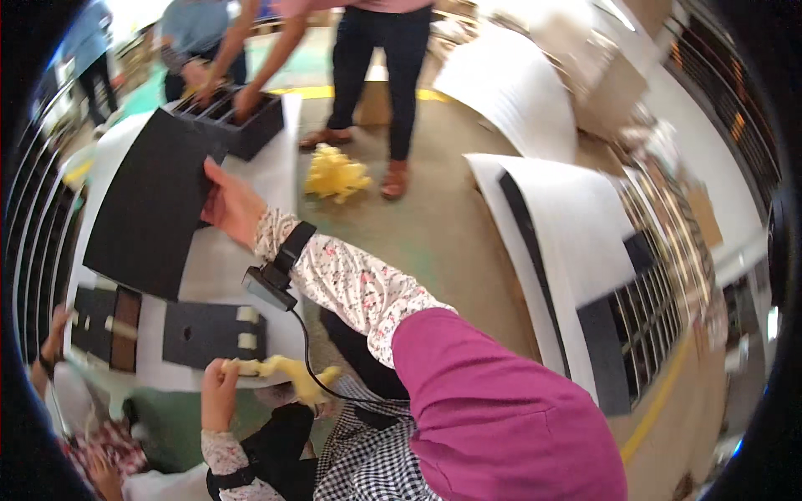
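A large black sheet is held up at a tilt over the white work table. My right hand grips it by its right edge, thumb on the near face; the other fingers are partly hidden. Lower down, my left hand is closed on a crumpled pale-yellow strip that trails off to the right. Just beyond that hand lies a smaller black panel with a small hole and pale tape pieces at its right end. Another black panel with a brown strip lies to its left.
Across the table, a person in pink reaches into a black divided box. Yellow scraps lie heaped on the floor. White sheets and black pieces rest on a rack at right. Another person's hand is at the left edge.
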{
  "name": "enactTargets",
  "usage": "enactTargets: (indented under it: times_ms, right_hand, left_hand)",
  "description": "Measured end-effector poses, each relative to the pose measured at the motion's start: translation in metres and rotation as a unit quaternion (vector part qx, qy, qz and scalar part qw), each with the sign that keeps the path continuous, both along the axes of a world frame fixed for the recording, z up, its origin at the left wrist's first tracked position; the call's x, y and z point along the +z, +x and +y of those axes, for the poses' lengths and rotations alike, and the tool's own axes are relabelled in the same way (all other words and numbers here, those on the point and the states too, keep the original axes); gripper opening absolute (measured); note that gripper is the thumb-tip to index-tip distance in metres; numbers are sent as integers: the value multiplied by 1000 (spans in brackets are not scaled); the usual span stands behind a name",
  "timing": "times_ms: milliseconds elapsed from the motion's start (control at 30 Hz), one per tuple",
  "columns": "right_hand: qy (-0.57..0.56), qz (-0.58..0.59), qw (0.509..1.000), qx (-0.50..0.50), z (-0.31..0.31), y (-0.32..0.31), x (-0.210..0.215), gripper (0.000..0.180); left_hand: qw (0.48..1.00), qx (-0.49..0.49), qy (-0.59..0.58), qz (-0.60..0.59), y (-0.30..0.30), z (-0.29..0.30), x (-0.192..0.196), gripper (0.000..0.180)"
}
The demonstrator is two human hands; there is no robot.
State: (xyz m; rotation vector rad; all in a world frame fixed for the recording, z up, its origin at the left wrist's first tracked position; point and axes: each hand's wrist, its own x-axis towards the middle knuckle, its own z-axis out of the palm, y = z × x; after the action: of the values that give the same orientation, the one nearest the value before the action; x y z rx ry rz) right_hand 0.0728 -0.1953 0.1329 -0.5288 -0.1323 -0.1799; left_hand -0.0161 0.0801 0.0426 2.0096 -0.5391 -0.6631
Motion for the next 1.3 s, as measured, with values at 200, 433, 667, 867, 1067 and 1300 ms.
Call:
enactTargets:
  times_ms: [200,433,667,867,1067,1300]
  right_hand:
    - [-86,-25,962,-260,-183,-177,53,57]
    - [-516,305,506,-620,-374,-423,26,47]
    - [-648,595,139,-456,-460,-598,-32,41]
    - [-697,610,19,-377,-495,-691,-110,19]
    - [-612,726,22,-313,-514,-699,-145,27]
    - [-752,585,131,-276,-532,-581,-85,43]
  left_hand:
    - [992,-16,76,-98,-10,-11,16,27]
    - [995,41,75,-53,16,-8,-26,23]
    - [990,128,50,16,8,3,-27,18]
    - [982,124,140,5,-5,-19,-9,20]
    - [983,86,133,-88,-2,-15,-27,26]
    - [962,30,188,-195,-5,-34,-10,33]
